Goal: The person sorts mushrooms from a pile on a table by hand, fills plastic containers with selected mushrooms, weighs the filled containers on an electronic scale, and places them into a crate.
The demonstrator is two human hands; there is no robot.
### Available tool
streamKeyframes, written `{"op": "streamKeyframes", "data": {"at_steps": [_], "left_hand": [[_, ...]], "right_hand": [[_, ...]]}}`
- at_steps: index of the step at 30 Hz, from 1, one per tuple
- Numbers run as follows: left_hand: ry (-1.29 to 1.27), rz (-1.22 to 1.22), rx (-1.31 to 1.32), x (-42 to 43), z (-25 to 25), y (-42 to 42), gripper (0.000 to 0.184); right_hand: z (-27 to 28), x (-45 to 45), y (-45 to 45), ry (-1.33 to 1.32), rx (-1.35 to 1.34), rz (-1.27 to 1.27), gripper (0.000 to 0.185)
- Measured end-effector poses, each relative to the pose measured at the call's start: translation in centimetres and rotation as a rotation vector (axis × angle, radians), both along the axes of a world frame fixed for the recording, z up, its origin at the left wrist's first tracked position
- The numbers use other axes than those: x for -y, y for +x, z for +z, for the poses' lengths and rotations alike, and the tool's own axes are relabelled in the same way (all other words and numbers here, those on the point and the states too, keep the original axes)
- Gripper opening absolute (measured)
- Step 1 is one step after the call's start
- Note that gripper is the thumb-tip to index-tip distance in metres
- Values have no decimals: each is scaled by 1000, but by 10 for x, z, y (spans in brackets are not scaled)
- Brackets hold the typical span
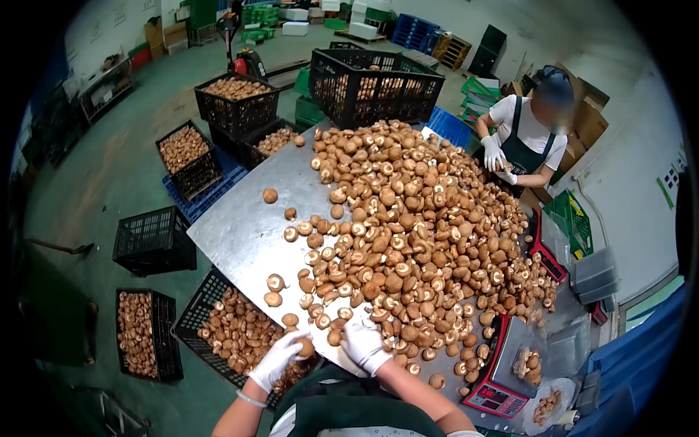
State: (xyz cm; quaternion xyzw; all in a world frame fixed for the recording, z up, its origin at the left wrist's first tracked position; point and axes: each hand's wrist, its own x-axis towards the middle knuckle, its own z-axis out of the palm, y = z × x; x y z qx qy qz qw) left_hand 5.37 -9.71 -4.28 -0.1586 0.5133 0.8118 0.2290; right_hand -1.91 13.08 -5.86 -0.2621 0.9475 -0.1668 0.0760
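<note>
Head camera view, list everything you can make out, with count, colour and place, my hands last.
Table: one, silver-grey, centre
Black crates: at least seven, black, left of and behind table
Mushrooms: too many to count, brown, on table and in crates
Scales: at least two, red and silver, table's right
Trays: several, clear, right of scales
Green crates: several, green, background and right
Pallets: several, blue, left and background
Pallet jack: one, red and black, upper left
Curtain: one, blue, right edge
Co-worker: one, white shirt, dark apron, upper right
Left hand: one, white-gloved, near table edge, holding a mushroom
Right hand: one, white-gloved, near table edge, by mushrooms
</note>
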Motion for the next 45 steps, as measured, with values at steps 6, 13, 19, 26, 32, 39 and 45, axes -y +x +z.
{"op": "streamKeyframes", "data": {"at_steps": [6, 13, 19, 26, 32, 39, 45], "left_hand": [[-382, 176, -141, 43, -22, 15, 27], [-1224, 140, -461, 48, -8, 10, 24], [-1326, 324, -612, 49, -13, -13, 31], [-1292, 249, -877, 20, -23, -145, 28], [-1010, 74, -506, 27, -30, -152, 27], [-1432, -123, -513, 57, 16, -83, 29], [-1386, 89, -675, 53, 32, -39, 20]], "right_hand": [[29, 42, -32, -156, 10, 113, 30], [9, 51, -55, 164, -137, 232, 44], [27, 15, -35, -97, 77, 231, 35], [6, 72, -123, 126, -51, -42, 63], [6, 99, -86, -90, 43, 124, 57], [36, 115, -13, -97, 73, 363, 61], [25, 32, -29, -173, 67, 75, 64]]}}
